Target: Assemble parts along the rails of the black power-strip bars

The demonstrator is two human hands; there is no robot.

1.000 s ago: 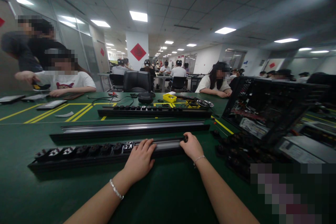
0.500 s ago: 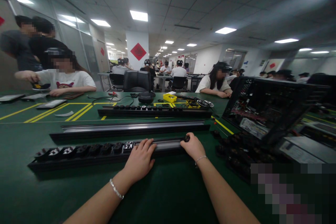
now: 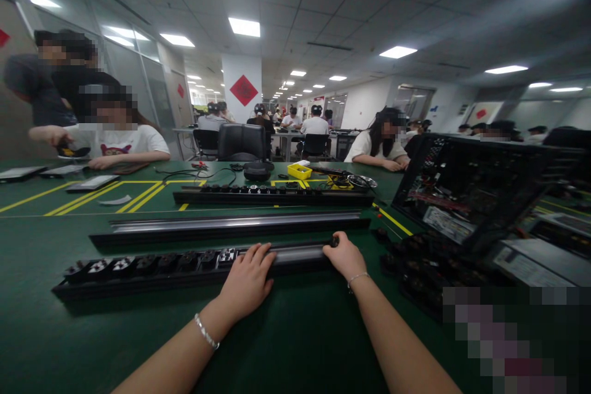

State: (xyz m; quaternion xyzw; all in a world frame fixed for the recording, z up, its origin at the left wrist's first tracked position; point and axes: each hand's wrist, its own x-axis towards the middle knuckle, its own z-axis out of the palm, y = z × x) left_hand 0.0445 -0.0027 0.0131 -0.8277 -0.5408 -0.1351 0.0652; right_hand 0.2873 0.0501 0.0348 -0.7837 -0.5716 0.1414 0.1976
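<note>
A long black rail [image 3: 152, 286] lies nearest me on the green table, slightly slanted. A row of small black and silver modules that look like sockets [image 3: 166, 261] fills its left part, while a bare metallic channel [image 3: 302, 252] shows on the right. My left hand [image 3: 247, 274] rests palm down over the rail's middle, fingers stretched and spread, just right of the last module in the row. At the rail's right end, my right hand [image 3: 344, 255] pinches a small dark round module [image 3: 335, 241]; its lower part is hidden by the fingers.
Behind lie an empty-channelled rail [image 3: 231, 225] and a module-filled rail [image 3: 277, 197]. To the right are a heap of black modules [image 3: 429, 265] and an open computer case [image 3: 466, 191]. A yellow tray [image 3: 299, 171] and cables sit farther back. Co-workers sit across the table.
My right hand, with the round module, has shifted slightly right along the rail's end. My left hand stays in place on the rail. The view has moved very slightly.
</note>
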